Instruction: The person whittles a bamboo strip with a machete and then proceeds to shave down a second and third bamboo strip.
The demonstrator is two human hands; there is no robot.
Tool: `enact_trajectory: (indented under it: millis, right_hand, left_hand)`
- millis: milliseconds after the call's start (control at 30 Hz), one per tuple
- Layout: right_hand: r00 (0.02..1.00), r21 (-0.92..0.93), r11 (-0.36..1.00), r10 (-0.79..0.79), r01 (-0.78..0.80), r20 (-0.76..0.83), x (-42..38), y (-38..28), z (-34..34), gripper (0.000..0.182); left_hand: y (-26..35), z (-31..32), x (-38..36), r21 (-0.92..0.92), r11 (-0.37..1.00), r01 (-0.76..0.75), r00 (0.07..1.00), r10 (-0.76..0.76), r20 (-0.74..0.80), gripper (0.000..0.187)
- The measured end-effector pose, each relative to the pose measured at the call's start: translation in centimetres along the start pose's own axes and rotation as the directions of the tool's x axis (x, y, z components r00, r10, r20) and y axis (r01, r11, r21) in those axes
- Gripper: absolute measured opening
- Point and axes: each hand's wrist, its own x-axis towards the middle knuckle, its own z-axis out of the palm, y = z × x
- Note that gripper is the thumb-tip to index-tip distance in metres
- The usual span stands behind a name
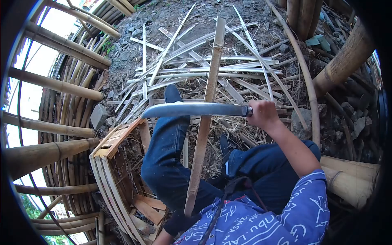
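Observation:
My right hand [262,116] is closed round the dark handle of a machete [192,109]. Its long blade points left and crosses over a split bamboo strip [203,134] in this view. That strip runs from beside my waist, between my legs, out toward the far ground, with its rough inner face up. At the strip's near end is my left hand [181,222] in a dark glove, closed on it, the fingers partly hidden. Beyond my feet, thin bamboo slats [183,75] lie crossed in a loose pile.
A wooden crate [118,136] stands to my left, with wood offcuts [149,208] near it. Bamboo poles [57,83] jut in from the left. On the right are a thick bamboo post [345,57], a long thin pole [308,77] and a grey stone [301,119].

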Motion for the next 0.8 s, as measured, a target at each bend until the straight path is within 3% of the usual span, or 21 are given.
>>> enact_trajectory:
  millis: [67, 133, 200, 267, 400, 567, 700, 767, 800]
  right_hand:
    - [1.0, -0.087, 0.996, 0.025, -0.025, 0.004, 2.1, 1.8, 0.1, 0.011]
    - [0.977, -0.153, 0.968, 0.182, -0.198, -0.108, 5.3, 4.3, 0.7, 0.015]
    - [0.833, -0.067, 0.831, 0.553, -0.553, -0.016, 9.3, 5.5, -0.9, 0.02]
    - [0.827, -0.084, 0.823, 0.562, -0.562, -0.027, 10.8, 8.5, -0.2, 0.025]
    - [0.861, -0.029, 0.862, 0.502, -0.506, -0.078, 7.1, 8.9, -0.5, 0.023]
    - [0.831, 0.066, 0.828, 0.554, -0.557, 0.054, 0.9, 6.7, -1.2, 0.024]
    - [0.845, 0.17, 0.828, 0.527, -0.535, 0.093, -0.3, 5.7, -0.2, 0.024]
    - [0.842, 0.267, 0.801, 0.527, -0.536, 0.111, -0.7, 4.1, 0.1, 0.021]
    - [0.842, 0.27, 0.799, 0.529, -0.537, 0.109, -1.0, 3.3, 0.6, 0.021]
  left_hand:
    - [0.4, -0.1, 0.1, 0.08, 0.997, -0.001, 0.999, 0.004, -0.035, 0.032]
    - [0.5, -0.1, -0.3, -0.03, 0.996, -0.09, 0.996, 0.09, 0.002, 0.034]
    - [1.5, -0.2, -0.9, -0.03, 0.998, -0.049, 0.999, 0.05, 0.018, 0.035]
    - [1.1, -0.4, -0.2, 0.037, 0.999, 0.021, 0.999, -0.022, 0.039, 0.035]
    - [2.8, -1.8, -0.4, 0.057, 0.998, 0.017, 0.998, -0.02, 0.057, 0.035]
    - [-1.1, -1.6, 1.2, -0.059, 0.997, 0.05, 0.987, -0.04, 0.154, 0.047]
    - [-0.8, -1.6, 1.1, -0.134, 0.982, 0.133, 0.983, -0.114, 0.142, 0.038]
    - [-1.2, -1.0, 1.1, -0.09, 0.995, -0.043, 0.998, 0.047, 0.045, 0.041]
    - [-1.4, -0.8, 1.1, -0.086, 0.995, -0.044, 0.998, 0.048, 0.043, 0.041]
